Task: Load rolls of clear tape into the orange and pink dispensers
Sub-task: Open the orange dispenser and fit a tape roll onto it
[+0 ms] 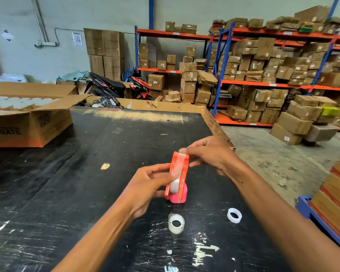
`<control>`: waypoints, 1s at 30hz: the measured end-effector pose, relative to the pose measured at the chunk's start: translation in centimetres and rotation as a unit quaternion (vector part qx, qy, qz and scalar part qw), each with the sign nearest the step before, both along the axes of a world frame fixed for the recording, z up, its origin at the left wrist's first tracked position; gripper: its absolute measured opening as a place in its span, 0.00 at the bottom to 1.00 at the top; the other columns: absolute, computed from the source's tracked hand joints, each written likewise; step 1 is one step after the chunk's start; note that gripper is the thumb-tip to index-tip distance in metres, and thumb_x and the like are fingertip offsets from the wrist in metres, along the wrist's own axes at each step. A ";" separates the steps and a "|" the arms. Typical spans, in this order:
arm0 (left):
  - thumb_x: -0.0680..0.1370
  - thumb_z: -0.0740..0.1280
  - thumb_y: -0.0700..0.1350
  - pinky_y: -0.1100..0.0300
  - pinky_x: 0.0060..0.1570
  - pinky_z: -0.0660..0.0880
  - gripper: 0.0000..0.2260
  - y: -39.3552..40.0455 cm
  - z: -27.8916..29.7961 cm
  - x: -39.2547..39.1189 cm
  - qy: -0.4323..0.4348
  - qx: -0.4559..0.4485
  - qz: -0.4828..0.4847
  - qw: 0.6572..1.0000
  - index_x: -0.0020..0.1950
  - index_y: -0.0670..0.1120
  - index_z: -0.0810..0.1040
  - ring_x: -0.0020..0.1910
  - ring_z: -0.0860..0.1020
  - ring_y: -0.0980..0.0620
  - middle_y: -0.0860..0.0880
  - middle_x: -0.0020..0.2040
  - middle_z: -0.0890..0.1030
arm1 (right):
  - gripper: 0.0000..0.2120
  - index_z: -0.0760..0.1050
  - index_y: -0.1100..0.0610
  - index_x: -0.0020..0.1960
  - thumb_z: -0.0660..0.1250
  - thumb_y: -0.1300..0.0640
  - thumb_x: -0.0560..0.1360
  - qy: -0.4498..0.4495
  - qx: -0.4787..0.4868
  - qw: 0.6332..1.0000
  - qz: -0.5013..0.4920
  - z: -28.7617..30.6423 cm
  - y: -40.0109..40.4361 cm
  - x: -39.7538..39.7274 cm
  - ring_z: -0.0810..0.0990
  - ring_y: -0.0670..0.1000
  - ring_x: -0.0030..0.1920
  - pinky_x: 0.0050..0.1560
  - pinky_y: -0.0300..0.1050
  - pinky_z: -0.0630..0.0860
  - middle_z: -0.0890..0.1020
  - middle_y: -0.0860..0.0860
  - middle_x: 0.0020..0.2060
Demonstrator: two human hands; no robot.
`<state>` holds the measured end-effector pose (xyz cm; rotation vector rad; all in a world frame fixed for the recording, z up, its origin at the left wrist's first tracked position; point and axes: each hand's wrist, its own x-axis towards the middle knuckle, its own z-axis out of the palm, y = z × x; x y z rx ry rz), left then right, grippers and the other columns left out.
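Note:
My left hand (148,185) grips the orange dispenser (184,173) by its side, above the black table (67,193). A roll of clear tape (174,185) sits inside it, and a strip of tape runs up to the cutter end. There my right hand (210,154) pinches the strip's end between thumb and fingers. The pink dispenser (180,196) lies on the table just under the orange one, mostly hidden by it. Two loose tape rolls lie nearer to me: one (176,223) in front of the dispensers, the other (234,215) to its right.
An open cardboard box (29,124) with several white rolls stands at the table's far left. The table's right edge (218,124) drops to a concrete floor. A blue pallet with stacked boards (334,203) is at the right. Shelves of parcels fill the background.

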<state>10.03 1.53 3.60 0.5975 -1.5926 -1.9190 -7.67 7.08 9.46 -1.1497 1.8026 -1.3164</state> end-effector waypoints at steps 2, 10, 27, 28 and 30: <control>0.67 0.74 0.47 0.59 0.32 0.80 0.19 0.1 -0.2 -0.8 -0.005 0.044 -0.006 0.999 0.55 0.40 0.83 0.36 0.83 0.48 0.40 0.44 0.86 | 0.11 0.83 0.63 0.45 0.72 0.55 0.73 -0.038 -0.018 0.999 -0.024 -1.1 0.3 -0.6 0.86 0.49 0.40 0.38 0.40 0.84 0.86 0.58 0.42; 0.76 0.70 0.44 0.61 0.28 0.79 0.14 1.7 -1.5 -6.9 -0.071 0.084 0.077 0.991 0.56 0.36 0.76 0.31 0.81 0.51 0.39 0.44 0.81 | 0.15 0.84 0.62 0.43 0.66 0.52 0.77 -0.061 -0.047 0.993 -0.086 -6.6 3.9 -2.4 0.87 0.51 0.42 0.42 0.41 0.84 0.88 0.57 0.40; 0.82 0.56 0.50 0.64 0.33 0.68 0.15 3.0 -6.3 -14.5 -0.200 0.021 0.093 0.975 0.39 0.47 0.76 0.38 0.76 0.54 0.47 0.41 0.82 | 0.17 0.78 0.72 0.44 0.61 0.57 0.79 -0.088 0.066 0.985 -0.129 -14.2 1.9 -7.1 0.80 0.54 0.41 0.52 0.52 0.80 0.80 0.60 0.39; 0.82 0.56 0.50 0.65 0.33 0.68 0.15 3.1 -6.3 -14.5 -0.198 0.017 0.089 0.976 0.39 0.48 0.75 0.37 0.76 0.56 0.49 0.39 0.81 | 0.19 0.75 0.76 0.47 0.60 0.57 0.79 -0.088 0.066 0.986 -0.128 -14.3 1.8 -7.2 0.80 0.54 0.42 0.53 0.53 0.80 0.80 0.60 0.39; 0.82 0.57 0.49 0.66 0.33 0.68 0.15 3.1 -6.3 -14.4 -0.191 0.011 0.087 0.978 0.38 0.49 0.74 0.36 0.75 0.58 0.52 0.37 0.79 | 0.20 0.73 0.77 0.51 0.60 0.57 0.79 -0.087 0.064 0.986 -0.130 -14.6 1.6 -7.2 0.80 0.54 0.43 0.55 0.55 0.79 0.81 0.61 0.40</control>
